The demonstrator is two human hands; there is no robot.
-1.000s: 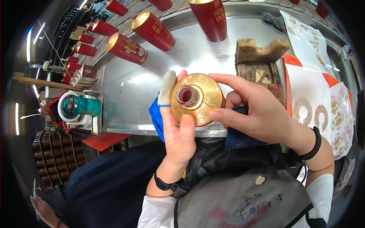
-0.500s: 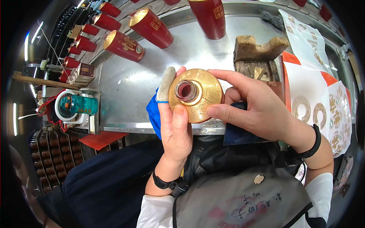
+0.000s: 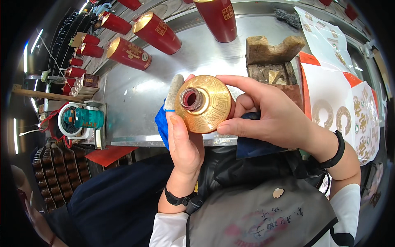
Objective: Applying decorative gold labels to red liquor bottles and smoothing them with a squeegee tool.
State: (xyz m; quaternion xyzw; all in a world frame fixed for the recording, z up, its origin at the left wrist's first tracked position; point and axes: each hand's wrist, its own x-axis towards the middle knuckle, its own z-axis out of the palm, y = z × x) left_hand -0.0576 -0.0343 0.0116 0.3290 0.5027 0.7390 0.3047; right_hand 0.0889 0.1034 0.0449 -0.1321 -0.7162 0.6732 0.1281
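Observation:
A bottle (image 3: 212, 105) with a gold patterned shoulder and a short uncapped neck is held between both hands, its mouth tipped toward me. My left hand (image 3: 185, 138) wraps its left side, thumb by the neck, and one finger wears a pale cloth finger cover (image 3: 174, 91). My right hand (image 3: 267, 107) grips the right side, with the thumb on the lower rim and the index finger along the top. Most of the red body is hidden behind the gold shoulder and my fingers. Blue cloth (image 3: 162, 123) shows just left of my left hand.
Several red bottles with gold tops, one (image 3: 157, 33) among them, stand across the metal table (image 3: 135, 90). A notched wooden block (image 3: 273, 57) is beyond my right hand. Printed decal sheets (image 3: 329, 99) lie at right; a small fan (image 3: 74, 119) is at left, steel wool (image 3: 288, 17) far back.
The bottle has turned and tilted a little in my hands, so more of its right side shows. Both hands still hold it. The whole view has shifted slightly.

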